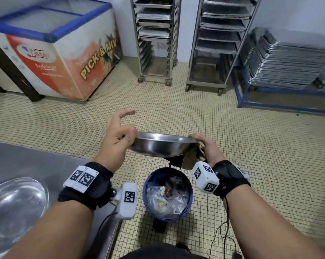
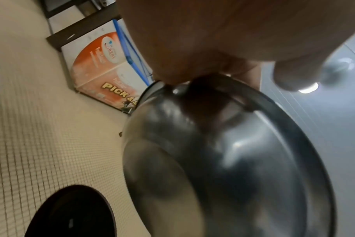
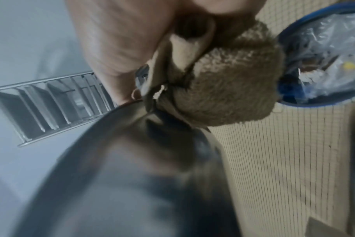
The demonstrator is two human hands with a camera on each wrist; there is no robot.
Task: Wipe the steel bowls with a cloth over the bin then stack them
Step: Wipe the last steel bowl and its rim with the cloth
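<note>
I hold a shallow steel bowl [image 1: 158,146] level in the air above a blue bin [image 1: 167,191] lined with plastic and holding rubbish. My left hand [image 1: 120,135] pinches the bowl's left rim with the thumb on top; the index finger sticks out free. My right hand [image 1: 204,144] grips a tan cloth [image 1: 192,157] bunched against the right rim. The left wrist view shows the bowl's underside [image 2: 223,152] close up. In the right wrist view the cloth [image 3: 223,89] is pressed over the bowl's rim [image 3: 132,160]. A second steel bowl [image 1: 13,208] stands on the steel counter [image 1: 36,161] at lower left.
A chest freezer [image 1: 60,47] stands at the far left. Two tray racks on castors [image 1: 154,40] [image 1: 219,43] line the back wall, with a stack of metal trays [image 1: 288,62] on a blue frame at right. Tiled floor [image 1: 260,156] surrounds the bin.
</note>
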